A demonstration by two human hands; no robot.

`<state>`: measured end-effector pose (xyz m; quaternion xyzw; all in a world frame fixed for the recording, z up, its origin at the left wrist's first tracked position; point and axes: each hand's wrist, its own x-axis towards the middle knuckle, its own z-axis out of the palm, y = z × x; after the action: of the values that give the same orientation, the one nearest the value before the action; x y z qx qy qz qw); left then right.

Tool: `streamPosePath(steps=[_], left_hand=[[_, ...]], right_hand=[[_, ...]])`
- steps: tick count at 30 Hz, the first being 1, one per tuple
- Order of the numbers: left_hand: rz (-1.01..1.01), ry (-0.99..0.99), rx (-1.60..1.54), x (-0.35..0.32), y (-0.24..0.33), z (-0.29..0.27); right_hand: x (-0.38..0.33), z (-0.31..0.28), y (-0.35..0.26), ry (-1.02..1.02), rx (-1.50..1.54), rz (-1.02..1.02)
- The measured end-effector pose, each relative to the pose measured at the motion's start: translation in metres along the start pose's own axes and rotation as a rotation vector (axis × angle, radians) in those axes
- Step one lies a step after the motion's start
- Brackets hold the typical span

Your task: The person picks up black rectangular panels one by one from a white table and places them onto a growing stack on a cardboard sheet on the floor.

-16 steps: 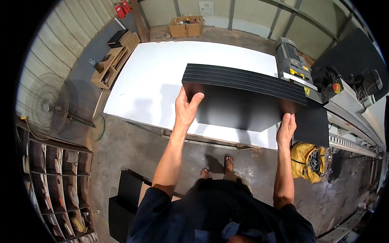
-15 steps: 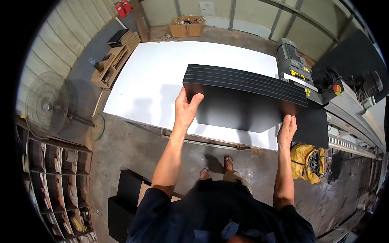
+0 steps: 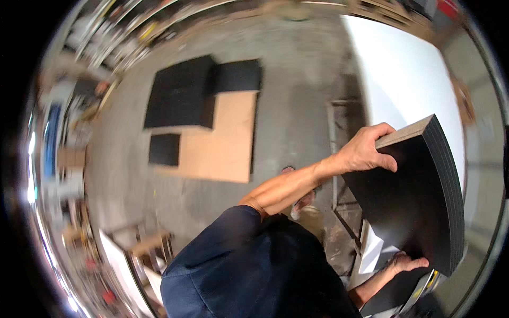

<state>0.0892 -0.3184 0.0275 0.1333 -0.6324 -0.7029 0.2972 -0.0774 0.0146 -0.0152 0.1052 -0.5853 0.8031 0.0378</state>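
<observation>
Bracing the black panel stack [image 3: 405, 196] at opposite ends, presumably to keep it level and aligned, your left hand [image 3: 368, 148] and right hand [image 3: 405, 263] have fingers closed on it where it overlaps the white worktop [image 3: 395, 69], contact there being unclear.

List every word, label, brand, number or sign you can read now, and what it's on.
None readable.
Boards in both hands: no print seen on the visible faces.
White tabletop: no print seen.
Yellow patch by the right hand: too small and blurred to read.
Shelves: too blurred to tell whether anything is written there.
</observation>
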Motion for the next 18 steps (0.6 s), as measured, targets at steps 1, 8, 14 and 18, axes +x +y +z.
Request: streamPosePath(steps=[1,8,14,18], left_hand=[[0.058,0.153,0.034,-0.029,0.005,-0.018],[0.095,0.825,-0.002,-0.278,0.046,-0.101],[-0.109,1.351,0.076,-0.509,0.022,-0.157],[-0.375,1.766,0.041,-0.646,0.050,-0.183]], right_hand=[[-0.002,0.017,0.002,-0.134,-0.005,0.002],[-0.111,0.122,0.026,-0.819,0.020,0.230],[-0.289,0.195,0.055,-1.310,-0.087,0.501],[-0.458,0.225,0.072,-1.400,-0.175,0.728]])
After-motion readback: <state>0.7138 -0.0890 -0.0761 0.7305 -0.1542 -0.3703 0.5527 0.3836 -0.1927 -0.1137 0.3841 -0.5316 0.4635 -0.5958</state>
